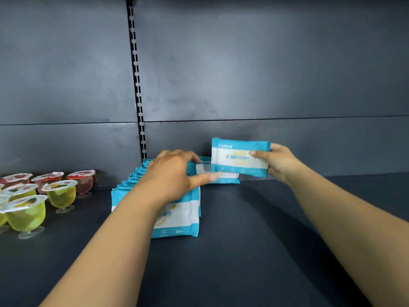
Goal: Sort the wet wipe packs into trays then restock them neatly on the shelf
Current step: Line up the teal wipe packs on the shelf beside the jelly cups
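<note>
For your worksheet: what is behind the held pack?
Behind the held pack, another pack stands on the shelf, partly visible. Its upper right is covered.

i was looking at a shop: a dark metal display shelf (254, 229) with a slotted upright rail (137, 89), rows of sealed clear plastic jelly cups (59, 193), matching blue-and-white wet wipe packs (177, 220).

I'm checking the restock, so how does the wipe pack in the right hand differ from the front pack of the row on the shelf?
The held pack is lifted clear of the shelf in the right hand; the front pack stands on the shelf. The held pack shows its whole face; the front pack is partly hidden by the left arm. The left hand rests on the row behind it. Both share the same blue-and-white design.
</note>
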Demonstrator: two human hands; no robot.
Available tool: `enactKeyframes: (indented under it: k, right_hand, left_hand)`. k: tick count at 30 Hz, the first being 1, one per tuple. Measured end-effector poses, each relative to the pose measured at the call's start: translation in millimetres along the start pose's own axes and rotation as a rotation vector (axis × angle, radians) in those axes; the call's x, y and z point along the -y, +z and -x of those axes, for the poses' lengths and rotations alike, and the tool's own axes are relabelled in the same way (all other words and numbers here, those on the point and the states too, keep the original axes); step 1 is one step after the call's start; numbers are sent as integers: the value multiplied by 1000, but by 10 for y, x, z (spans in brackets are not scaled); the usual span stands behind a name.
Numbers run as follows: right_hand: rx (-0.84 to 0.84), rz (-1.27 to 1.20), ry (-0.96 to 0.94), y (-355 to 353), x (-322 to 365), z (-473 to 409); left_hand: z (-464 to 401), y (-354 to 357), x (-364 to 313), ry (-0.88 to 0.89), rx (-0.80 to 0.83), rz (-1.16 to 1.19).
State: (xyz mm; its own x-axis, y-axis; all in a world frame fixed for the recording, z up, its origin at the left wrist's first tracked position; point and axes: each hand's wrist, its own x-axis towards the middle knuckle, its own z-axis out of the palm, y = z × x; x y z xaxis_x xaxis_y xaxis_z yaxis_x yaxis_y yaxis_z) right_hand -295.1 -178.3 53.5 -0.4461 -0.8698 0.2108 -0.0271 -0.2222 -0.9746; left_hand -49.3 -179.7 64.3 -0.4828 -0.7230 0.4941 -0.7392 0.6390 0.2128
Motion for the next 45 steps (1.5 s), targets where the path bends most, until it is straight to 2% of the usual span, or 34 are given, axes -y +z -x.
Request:
enactKeyframes:
  k: [4,7,17,22,25,29,37,41,43,45]
  right_hand:
    - [-6,93,52,182,-274,-198]
    - [-14,113,39,293,-395,-360]
    - [-129,172,-66,434,-673,-542]
    - [-62,170,-35,396,-714,-534]
    - [-40,243,-39,374,-712,-522]
    - [-124,398,-37,367,-725,-527]
    - [-183,588,-10,365,-669,-394]
    - [-174,821,-21,260,-535,-77]
    - [-124,972,-90,199,-405,136]
    - [-83,1100,-210,138,-223,368]
  left_hand:
    - [66,-72,130,-32,275,-76]
    - [81,-92,157,-35,384,-106]
    - [52,-64,164,-52,372,-56]
    - [83,-125,148,-60,397,-66]
    - [135,-218,215,-79,398,-113]
    - [151,-189,267,-96,492,-241]
    - [107,-119,297,-66,460,-286]
    - [120,-192,280,-99,479,-241]
    - [125,-221,243,-117,342,-197]
    - [137,-205,156,-94,122,-97]
